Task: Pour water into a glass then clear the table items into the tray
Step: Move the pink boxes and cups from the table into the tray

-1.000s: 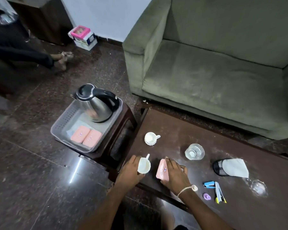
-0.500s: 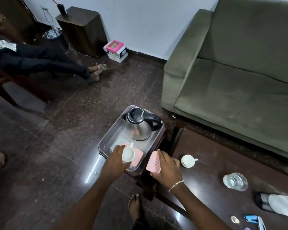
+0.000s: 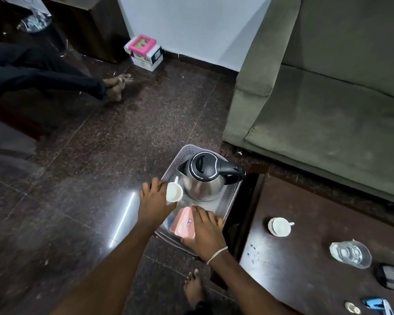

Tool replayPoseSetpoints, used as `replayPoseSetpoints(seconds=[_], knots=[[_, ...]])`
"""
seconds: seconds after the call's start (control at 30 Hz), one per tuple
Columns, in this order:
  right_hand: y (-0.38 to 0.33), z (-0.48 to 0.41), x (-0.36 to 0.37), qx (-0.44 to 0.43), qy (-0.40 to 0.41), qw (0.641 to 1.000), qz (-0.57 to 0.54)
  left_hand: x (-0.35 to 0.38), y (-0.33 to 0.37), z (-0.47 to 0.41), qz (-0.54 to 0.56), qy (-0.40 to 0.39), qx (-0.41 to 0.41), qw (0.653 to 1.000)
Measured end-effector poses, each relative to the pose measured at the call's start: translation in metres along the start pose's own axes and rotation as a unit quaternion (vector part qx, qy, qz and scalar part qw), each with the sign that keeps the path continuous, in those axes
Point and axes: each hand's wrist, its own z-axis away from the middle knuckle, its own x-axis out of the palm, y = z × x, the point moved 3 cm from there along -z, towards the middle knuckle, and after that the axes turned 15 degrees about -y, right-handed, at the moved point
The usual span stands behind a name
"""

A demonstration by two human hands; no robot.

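**A:** Down on the low stand beside the couch (image 3: pixel 328 98): grey tray (image 3: pixel 233 196), steel kettle (image 3: pixel 205 178) already parked at the far end. Left hand (image 3: pixel 154 201) gripping a small white cup (image 3: pixel 174 192) just over the tray, rim turned toward the camera, right beside the kettle body. Right hand (image 3: pixel 205 233) pressing down on a pink box (image 3: pixel 183 223) at the near end, fingers spread on top, thumb wrapped round the edge. Any tips for landing both?

**B:** Looks like a set-down, so go slow. Turn the cup upright first, then drop it into the bare strip left of the kettle without clipping the spout. Slide the pink box flat, then let go; probably best not to wedge it under the kettle base.

**A:** And the rest?

**B:** Plenty left on the dark table (image 3: pixel 305 269): water glass (image 3: pixel 350 254), second cup (image 3: pixel 280 226), both well apart from either hand. Small bits at the corner too blurry to name.
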Motion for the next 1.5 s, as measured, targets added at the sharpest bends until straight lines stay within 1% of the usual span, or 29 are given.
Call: replayPoseSetpoints(seconds=[0.2,0.37,0.77,0.83,0.93,0.97,1.03,1.07,1.1,1.27,1.37,1.5], knots=[[-0.010,-0.011,0.014,0.010,0.006,1.000,-0.015,0.015,-0.010,-0.022,-0.024,-0.017,0.013,0.999],[-0.010,-0.007,0.023,0.012,0.025,1.000,-0.007,0.019,-0.014,-0.034,-0.028,-0.008,0.005,1.000],[-0.014,-0.014,0.024,0.026,0.036,0.999,-0.016,0.026,-0.019,-0.046,-0.037,-0.002,-0.002,0.999],[-0.017,-0.018,0.023,0.026,0.038,0.999,-0.017,0.025,-0.022,-0.045,-0.006,-0.019,0.005,1.000],[-0.028,-0.029,0.021,0.019,0.033,0.999,-0.021,0.016,-0.035,-0.041,0.091,-0.024,0.048,0.994],[-0.033,-0.034,0.020,0.016,0.028,0.999,-0.022,0.012,-0.043,-0.039,0.134,-0.017,0.067,0.989],[-0.045,-0.045,0.021,0.012,0.017,0.999,-0.025,0.005,-0.062,-0.034,0.242,-0.018,0.096,0.965],[-0.049,-0.051,0.021,0.013,0.014,0.999,-0.026,0.002,-0.070,-0.033,0.282,-0.027,0.100,0.954],[-0.055,-0.059,0.024,0.013,0.009,1.000,-0.024,0.000,-0.079,-0.031,0.299,-0.037,0.096,0.949],[-0.065,-0.082,0.035,0.025,0.002,1.000,-0.007,0.006,-0.098,-0.017,0.295,-0.073,0.105,0.947],[-0.068,-0.089,0.039,0.034,-0.001,0.999,-0.001,0.014,-0.109,-0.009,0.276,-0.079,0.104,0.952],[-0.062,-0.094,0.042,0.023,-0.013,1.000,0.010,0.016,-0.104,-0.003,0.259,-0.085,0.104,0.956]])
